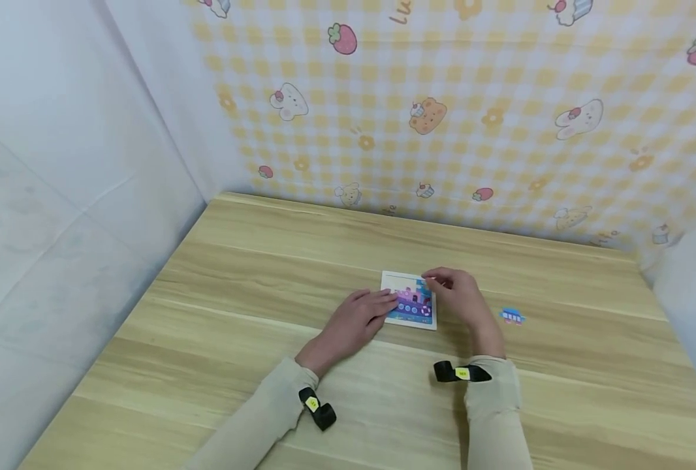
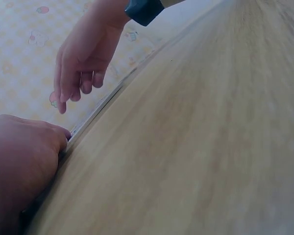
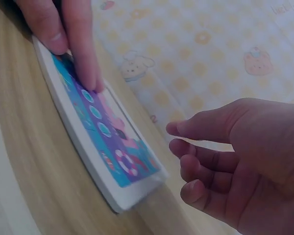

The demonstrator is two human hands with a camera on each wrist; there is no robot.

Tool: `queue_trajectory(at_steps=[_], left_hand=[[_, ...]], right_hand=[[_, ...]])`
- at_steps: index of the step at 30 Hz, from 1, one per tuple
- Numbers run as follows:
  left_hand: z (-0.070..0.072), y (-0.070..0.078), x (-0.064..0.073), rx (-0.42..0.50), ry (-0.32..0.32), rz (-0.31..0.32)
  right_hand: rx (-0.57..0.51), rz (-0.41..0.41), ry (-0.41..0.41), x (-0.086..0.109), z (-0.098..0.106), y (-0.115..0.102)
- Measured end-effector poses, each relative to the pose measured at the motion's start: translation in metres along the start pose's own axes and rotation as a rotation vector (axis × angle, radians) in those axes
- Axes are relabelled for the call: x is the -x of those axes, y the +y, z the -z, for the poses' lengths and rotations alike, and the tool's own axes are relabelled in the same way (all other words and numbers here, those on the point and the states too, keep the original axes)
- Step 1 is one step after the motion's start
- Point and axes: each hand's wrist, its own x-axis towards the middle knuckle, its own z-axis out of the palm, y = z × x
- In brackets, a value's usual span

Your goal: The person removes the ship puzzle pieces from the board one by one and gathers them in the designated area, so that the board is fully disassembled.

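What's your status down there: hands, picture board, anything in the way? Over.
Left hand resting on picture board. Right hand hovering by its far right corner, holding nothing visible. Loose blue piece off to the right, not in the way.

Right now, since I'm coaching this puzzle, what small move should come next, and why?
Probably shift the right hand to the loose blue puzzle piece: that hand looks empty, the piece lies on the table to its right, and the left hand rests on the white-framed ship puzzle.
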Motion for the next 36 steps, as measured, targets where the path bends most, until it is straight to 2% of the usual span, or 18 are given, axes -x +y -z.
queue_trajectory(at_steps=[12,20,26,32,36], left_hand=[[0.001,0.0,-0.002,-0.002,0.0,-0.008],[0.003,0.001,-0.003,0.005,0.005,0.002],[0.003,0.0,-0.004,0.01,0.007,0.0],[0.001,0.0,-0.005,-0.019,-0.005,-0.013],[0.0,0.002,-0.005,-0.097,-0.025,-0.034]], right_hand=[[0.108,-0.016,-0.105,-0.005,-0.008,0.0],[0.129,0.027,-0.112,-0.008,-0.007,-0.002],[0.085,0.049,-0.086,-0.012,-0.009,-0.001],[0.092,-0.025,-0.087,-0.008,-0.011,0.001],[0.077,-0.053,-0.093,-0.008,-0.012,0.003]])
